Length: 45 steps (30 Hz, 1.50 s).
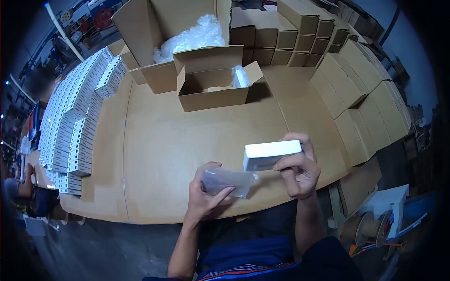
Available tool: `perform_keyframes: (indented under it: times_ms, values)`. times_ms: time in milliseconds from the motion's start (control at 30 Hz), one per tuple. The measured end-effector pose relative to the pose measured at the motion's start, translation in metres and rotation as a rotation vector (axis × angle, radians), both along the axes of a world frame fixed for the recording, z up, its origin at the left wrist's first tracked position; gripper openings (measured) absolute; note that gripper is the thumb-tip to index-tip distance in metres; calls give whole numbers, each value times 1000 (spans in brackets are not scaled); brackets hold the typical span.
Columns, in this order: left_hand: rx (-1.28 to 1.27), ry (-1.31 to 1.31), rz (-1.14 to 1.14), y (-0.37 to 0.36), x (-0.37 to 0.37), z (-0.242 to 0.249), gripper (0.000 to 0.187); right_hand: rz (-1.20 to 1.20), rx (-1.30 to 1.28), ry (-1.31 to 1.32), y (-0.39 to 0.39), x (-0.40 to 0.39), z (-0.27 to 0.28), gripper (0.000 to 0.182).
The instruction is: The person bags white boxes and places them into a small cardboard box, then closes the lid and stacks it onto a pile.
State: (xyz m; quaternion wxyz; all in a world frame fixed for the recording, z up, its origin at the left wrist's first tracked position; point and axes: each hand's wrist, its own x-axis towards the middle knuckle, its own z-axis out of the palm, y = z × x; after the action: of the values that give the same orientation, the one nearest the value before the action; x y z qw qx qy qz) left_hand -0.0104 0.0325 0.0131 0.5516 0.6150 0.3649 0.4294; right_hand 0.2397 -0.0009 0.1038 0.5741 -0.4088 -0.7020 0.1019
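Observation:
My right hand [300, 171] grips a small white box [273, 152] by its right end, fingers behind and thumb in front. In my left hand [206, 192] is a clear plastic bag [227, 181], pinched between thumb and fingers. The bag's right end lies just below the white box, and both are held over the near part of the table. Farther off stands an open brown carton [213, 100] with its flaps up. A plastic-wrapped white box [240, 77] leans up at the carton's right end, and part of another white item shows inside.
Stacked white boxes [70, 126] line the table's left side. Behind the carton, a larger open box [161, 77] holds crumpled clear plastic bags [194, 37]. Brown cartons are piled at the back right [267, 37] and along the right edge [361, 100]. Wire spools [365, 229] stand below right.

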Motion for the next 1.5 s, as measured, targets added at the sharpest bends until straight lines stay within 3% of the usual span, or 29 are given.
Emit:
perform_keyframes:
  times_ms: [200, 300, 667, 800, 900, 1033, 1200, 1300, 1367, 1433, 1467, 1500]
  values:
    - [34, 50, 32, 3, 2, -4, 67, 90, -2, -4, 8, -2, 4, 21]
    - [-67, -34, 33, 3, 3, -6, 65, 125, -31, -7, 11, -2, 3, 22]
    - [-103, 6, 60, -3, 7, -19, 46, 243, -117, -21, 27, -2, -3, 26]
    - [-56, 57, 67, -6, 9, -16, 45, 206, -238, -33, 35, -14, -7, 25]
    - [-90, 24, 80, -8, 9, -16, 47, 58, -190, -73, 40, -21, -14, 22]
    - [-67, 35, 71, -6, 7, -13, 47, 164, -366, 1, 38, -22, -12, 22]
    - [-182, -8, 45, -5, 4, -12, 46, 204, -227, 85, 46, -20, -16, 25]
    - [-208, -49, 74, -7, 1, -11, 43, 37, -139, -86, 45, -13, -17, 24]
    - [-217, -62, 95, -10, -1, -10, 42, -51, -207, -103, 41, -13, -17, 14]
    - [-216, -63, 126, -12, -3, -13, 42, -130, -270, -122, 36, -14, -17, 20]
    - [-222, -88, 149, -12, -3, -12, 43, -122, -366, -112, 32, -14, -26, 39]
    - [-224, -115, 171, -12, 0, -10, 44, -74, -405, -93, 28, -17, -36, 41]
